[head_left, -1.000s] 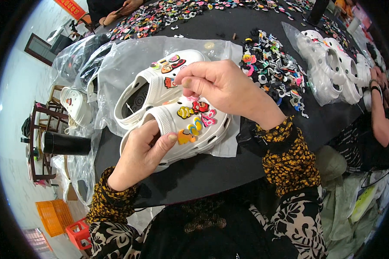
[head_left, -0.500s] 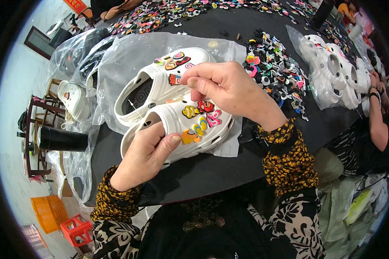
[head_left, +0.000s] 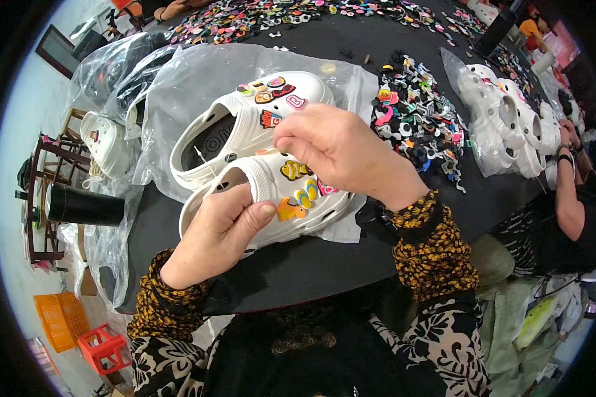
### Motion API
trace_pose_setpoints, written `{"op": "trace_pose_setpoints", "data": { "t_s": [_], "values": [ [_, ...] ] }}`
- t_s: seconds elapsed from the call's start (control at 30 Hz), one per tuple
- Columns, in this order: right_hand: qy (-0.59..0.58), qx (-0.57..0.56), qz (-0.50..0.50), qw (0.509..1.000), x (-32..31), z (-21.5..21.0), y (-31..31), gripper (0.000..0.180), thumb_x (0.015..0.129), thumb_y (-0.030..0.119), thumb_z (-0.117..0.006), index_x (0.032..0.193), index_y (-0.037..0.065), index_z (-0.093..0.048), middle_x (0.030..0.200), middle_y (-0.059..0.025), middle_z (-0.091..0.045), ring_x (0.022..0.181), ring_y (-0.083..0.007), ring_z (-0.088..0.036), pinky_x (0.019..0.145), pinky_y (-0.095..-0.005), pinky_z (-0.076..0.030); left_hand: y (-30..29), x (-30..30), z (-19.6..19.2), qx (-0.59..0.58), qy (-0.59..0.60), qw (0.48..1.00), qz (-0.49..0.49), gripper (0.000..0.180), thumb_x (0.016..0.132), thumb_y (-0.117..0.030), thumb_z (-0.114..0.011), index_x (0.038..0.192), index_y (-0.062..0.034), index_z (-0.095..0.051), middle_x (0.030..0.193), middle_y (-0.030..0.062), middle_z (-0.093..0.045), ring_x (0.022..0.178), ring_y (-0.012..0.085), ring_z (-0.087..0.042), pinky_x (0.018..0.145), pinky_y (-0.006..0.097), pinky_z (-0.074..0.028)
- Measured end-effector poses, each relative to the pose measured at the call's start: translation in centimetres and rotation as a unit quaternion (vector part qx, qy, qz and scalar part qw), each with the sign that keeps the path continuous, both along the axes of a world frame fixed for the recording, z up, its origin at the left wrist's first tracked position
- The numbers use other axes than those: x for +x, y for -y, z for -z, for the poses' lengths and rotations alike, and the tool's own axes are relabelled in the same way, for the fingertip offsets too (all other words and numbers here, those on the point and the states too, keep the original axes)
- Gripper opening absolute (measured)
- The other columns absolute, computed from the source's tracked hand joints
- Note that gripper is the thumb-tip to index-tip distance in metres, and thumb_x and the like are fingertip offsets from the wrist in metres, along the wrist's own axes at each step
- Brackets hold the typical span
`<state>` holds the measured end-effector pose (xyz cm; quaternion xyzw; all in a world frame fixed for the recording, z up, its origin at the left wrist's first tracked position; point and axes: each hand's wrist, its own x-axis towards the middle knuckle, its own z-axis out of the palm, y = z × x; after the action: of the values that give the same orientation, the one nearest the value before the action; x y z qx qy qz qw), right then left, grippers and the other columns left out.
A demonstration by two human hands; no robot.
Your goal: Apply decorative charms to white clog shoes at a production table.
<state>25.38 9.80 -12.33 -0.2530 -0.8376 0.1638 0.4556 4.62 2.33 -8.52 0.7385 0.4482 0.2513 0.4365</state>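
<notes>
Right hand [head_left: 341, 153] shifted slightly; fingers [head_left: 291, 135] pinched over white clog [head_left: 278, 198].

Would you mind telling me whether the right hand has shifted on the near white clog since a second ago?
No: the right hand stays pinched over the near white clog, just above its yellow fish charm.

I see matt white foam-like clogs [head_left: 271, 192] with glossy rubbery charms [head_left: 298, 198], lying on a crinkled clear plastic bag [head_left: 179, 99] at 12 o'clock over a matt black tabletop [head_left: 298, 264]
</notes>
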Motion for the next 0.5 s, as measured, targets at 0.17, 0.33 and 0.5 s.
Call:
{"op": "trace_pose_setpoints", "data": {
  "t_s": [0.17, 0.33, 0.5],
  "values": [
    [0.062, 0.048, -0.006, 0.997, -0.8, 0.0, 0.0, 0.009, 0.086, 0.014, -0.064, 0.088, 0.005, -0.062, 0.076, -0.0096, -0.060, 0.069, -0.0279, -0.057, 0.060, -0.0375, -0.046, 0.1, -0.3, 0.2, -0.014, -0.002, 1.000, -0.008, 0.021, 0.095, -0.016, -0.057, 0.092, 0.0046, -0.060, 0.070, 0.0096, -0.058, 0.063, 0.0164, -0.052, 0.059, 0.032, -0.043],
    [0.047, 0.110, 0.006, 0.993, -1.3, 0.6, -0.1, 0.009, 0.084, 0.013, -0.066, 0.086, 0.006, -0.060, 0.071, -0.0068, -0.060, 0.065, -0.0266, -0.058, 0.058, -0.0371, -0.047, 0.1, -0.1, 0.2, -0.001, 0.004, 1.000, 0.000, 0.026, 0.096, -0.022, -0.055, 0.088, 0.0019, -0.059, 0.065, -0.0007, -0.049, 0.061, 0.0071, -0.042, 0.054, 0.026, -0.037],
    [0.053, 0.179, 0.021, 0.982, -1.5, 0.8, 0.0, 0.012, 0.081, 0.012, -0.068, 0.085, 0.006, -0.059, 0.069, -0.0045, -0.059, 0.060, -0.0235, -0.058, 0.054, -0.0356, -0.047, 0.1, -0.2, 0.1, -0.017, -0.016, 1.000, -0.009, 0.025, 0.095, -0.022, -0.056, 0.085, 0.0011, -0.057, 0.063, 0.0003, -0.048, 0.059, 0.0082, -0.042, 0.053, 0.027, -0.037]
  ]
}}
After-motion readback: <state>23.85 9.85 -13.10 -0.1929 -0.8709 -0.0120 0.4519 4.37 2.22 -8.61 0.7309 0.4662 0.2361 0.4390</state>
